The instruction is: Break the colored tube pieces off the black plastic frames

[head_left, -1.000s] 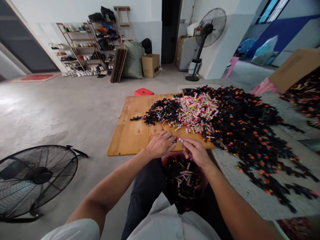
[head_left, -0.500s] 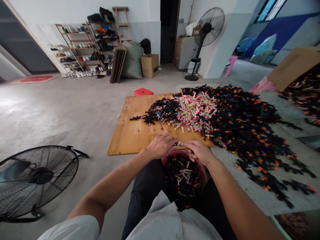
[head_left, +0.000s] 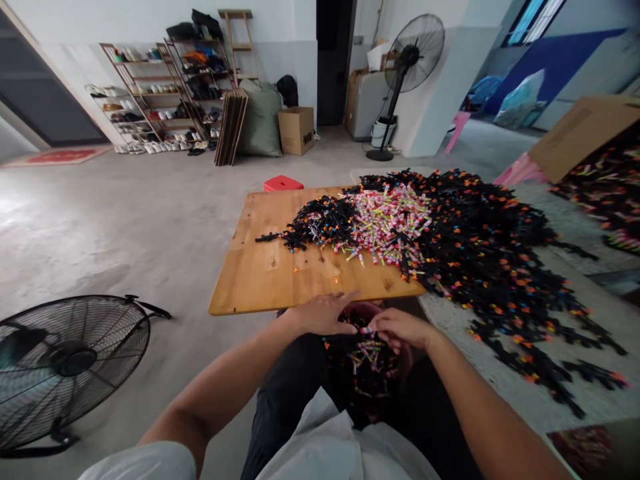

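Over a dark red plastic bowl in the lap, near the wooden board's edge, the left hand and right hand meet, fingertips pinching one small pink-and-black piece; keeping it low above the bowl should prevent strays

No text, label, brand, number or sign can be read here. The cardboard box by the far wall carries a dark mark on its side, but it is too small to make out. The pink wrappers on the wooden board show prints too blurred to read.
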Tool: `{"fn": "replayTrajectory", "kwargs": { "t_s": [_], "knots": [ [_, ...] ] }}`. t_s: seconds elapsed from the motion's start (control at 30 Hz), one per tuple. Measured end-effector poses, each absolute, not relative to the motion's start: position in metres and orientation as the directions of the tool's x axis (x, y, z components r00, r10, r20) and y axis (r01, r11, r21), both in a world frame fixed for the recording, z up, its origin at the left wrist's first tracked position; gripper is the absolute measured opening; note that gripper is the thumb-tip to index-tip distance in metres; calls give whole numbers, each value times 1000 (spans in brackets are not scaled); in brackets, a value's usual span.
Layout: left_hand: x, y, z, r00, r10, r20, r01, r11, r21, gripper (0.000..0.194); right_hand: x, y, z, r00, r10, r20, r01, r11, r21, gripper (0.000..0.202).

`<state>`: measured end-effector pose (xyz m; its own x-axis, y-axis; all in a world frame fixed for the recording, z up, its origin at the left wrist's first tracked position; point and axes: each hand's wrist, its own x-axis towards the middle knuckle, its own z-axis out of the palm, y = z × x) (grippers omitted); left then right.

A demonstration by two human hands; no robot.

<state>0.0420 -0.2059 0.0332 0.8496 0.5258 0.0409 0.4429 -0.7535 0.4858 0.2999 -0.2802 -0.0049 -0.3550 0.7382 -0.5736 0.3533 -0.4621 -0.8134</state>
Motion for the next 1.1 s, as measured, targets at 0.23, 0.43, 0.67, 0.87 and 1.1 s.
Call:
{"fn": "replayTrajectory", "kwargs": {
  "t_s": [0.23,0.43,0.67,0.87,1.1],
  "knots": [
    [31,-100,29,354,922,155,818,-386,427,34,293,-292,-29,-187,720,-669,868,-198,-456,19],
    [67,-50,23,545,727,418,755,-642,132,43,287,-227,20,-8,943,-332,882,-150,-446,29],
    [131,-27,6,744,585,322,641,-761,-97,55,263,-142,21,285,958,-31,869,-272,-413,33],
    [104,-35,11,762,539,359,578,-816,-4,37,263,-153,8,328,945,3,768,-265,-583,28],
    [79,-117,31,588,755,291,337,-555,761,33,261,-205,13,289,955,-63,346,-166,-923,38]
  ]
}}
